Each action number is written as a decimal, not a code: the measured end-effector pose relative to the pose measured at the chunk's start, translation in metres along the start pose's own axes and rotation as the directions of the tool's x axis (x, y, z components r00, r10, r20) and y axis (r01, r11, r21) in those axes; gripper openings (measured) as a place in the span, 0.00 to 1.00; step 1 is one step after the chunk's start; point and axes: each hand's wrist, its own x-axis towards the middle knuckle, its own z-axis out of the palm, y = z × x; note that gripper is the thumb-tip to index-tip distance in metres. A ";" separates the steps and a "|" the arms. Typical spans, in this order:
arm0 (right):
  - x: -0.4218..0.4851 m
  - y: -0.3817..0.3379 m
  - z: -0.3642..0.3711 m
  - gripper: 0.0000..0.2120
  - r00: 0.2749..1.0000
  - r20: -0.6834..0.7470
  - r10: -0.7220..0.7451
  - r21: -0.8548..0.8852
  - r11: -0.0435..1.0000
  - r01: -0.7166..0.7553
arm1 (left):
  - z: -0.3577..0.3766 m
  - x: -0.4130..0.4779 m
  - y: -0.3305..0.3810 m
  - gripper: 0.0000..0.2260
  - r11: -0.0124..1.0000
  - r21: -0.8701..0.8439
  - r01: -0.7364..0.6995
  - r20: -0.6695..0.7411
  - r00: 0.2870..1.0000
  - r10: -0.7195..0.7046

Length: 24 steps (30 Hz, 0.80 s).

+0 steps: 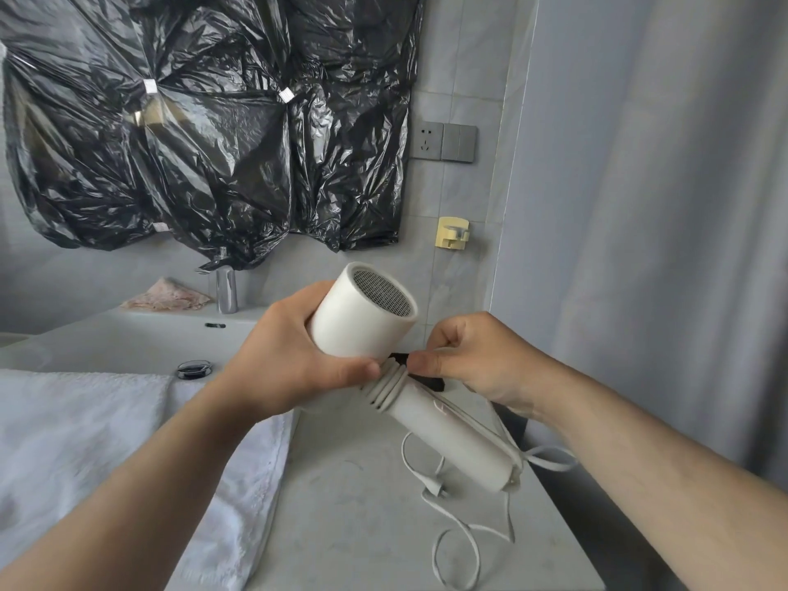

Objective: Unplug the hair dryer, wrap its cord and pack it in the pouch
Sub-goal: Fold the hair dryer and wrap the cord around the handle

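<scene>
A white hair dryer (362, 322) is held above the grey counter, its mesh end pointing up and away and its handle (452, 437) slanting down to the right. My left hand (294, 356) grips the barrel. My right hand (473, 356) pinches the white cord (390, 388) where three turns lie wound around the top of the handle. The remaining cord (460, 535) trails loose over the counter, and its plug (435, 488) lies unplugged there. A black object (426, 379), perhaps the pouch, shows partly behind my right hand.
A wall socket (427, 140) with switches is up on the tiled wall, a yellow holder (453, 233) below it. The white sink (140, 339) with its tap (226, 292) is at the left, a white towel (106, 437) over its front. Black plastic sheeting (204, 121) covers the wall.
</scene>
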 end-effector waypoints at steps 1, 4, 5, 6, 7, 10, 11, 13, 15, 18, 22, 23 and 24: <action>-0.002 -0.001 0.000 0.15 0.999 0.030 0.014 0.013 1.000 -0.014 | -0.001 0.000 -0.001 0.28 0.999 -0.030 -0.010 0.022 1.000 0.010; -0.002 -0.004 -0.002 0.17 0.990 0.137 0.039 0.057 0.997 -0.048 | -0.003 -0.003 0.001 0.30 0.987 -0.160 -0.020 0.083 0.996 0.034; -0.003 -0.004 -0.002 0.17 0.984 0.173 0.049 0.090 0.994 -0.065 | -0.003 -0.003 0.000 0.31 0.977 -0.211 -0.012 0.092 0.995 0.032; -0.003 -0.002 -0.001 0.16 0.976 0.211 0.048 0.148 0.986 -0.081 | -0.003 -0.003 -0.001 0.31 0.965 -0.264 -0.001 0.095 0.995 0.027; -0.004 -0.001 0.000 0.14 0.968 0.245 0.053 0.221 0.969 -0.109 | -0.002 -0.003 -0.002 0.31 0.948 -0.317 0.013 0.092 0.996 0.017; -0.004 0.004 0.002 0.08 0.957 0.288 0.042 0.397 0.904 -0.159 | 0.003 -0.003 -0.006 0.36 0.897 -0.438 0.058 0.068 0.997 -0.031; -0.005 0.005 0.003 0.07 0.959 0.278 0.046 0.398 0.903 -0.159 | 0.005 -0.003 -0.008 0.39 0.881 -0.468 0.069 0.059 0.997 -0.047; -0.008 0.014 0.007 0.08 0.977 0.206 0.061 0.452 0.879 -0.151 | 0.011 -0.004 -0.009 0.42 0.848 -0.524 0.079 0.019 0.997 -0.081; -0.014 0.027 0.017 0.16 0.990 0.137 0.046 0.698 0.705 -0.129 | 0.016 -0.004 -0.009 0.38 0.830 -0.552 0.073 -0.039 0.993 -0.113; -0.017 0.036 0.037 0.10 0.999 0.024 0.041 0.833 0.552 -0.043 | 0.025 -0.006 -0.008 0.27 0.810 -0.580 0.087 -0.087 0.982 -0.167; -0.018 0.028 0.056 0.13 0.978 -0.148 0.148 0.740 0.672 0.010 | 0.031 -0.005 -0.008 0.24 0.812 -0.569 0.133 -0.195 0.937 -0.290; -0.020 0.026 0.062 0.14 0.975 -0.161 0.153 0.718 0.696 0.009 | 0.032 -0.004 -0.008 0.25 0.816 -0.558 0.149 -0.226 0.919 -0.322; -0.022 0.025 0.066 0.13 0.975 -0.165 0.146 0.681 0.732 0.006 | 0.032 -0.003 -0.007 0.25 0.825 -0.542 0.161 -0.257 0.903 -0.345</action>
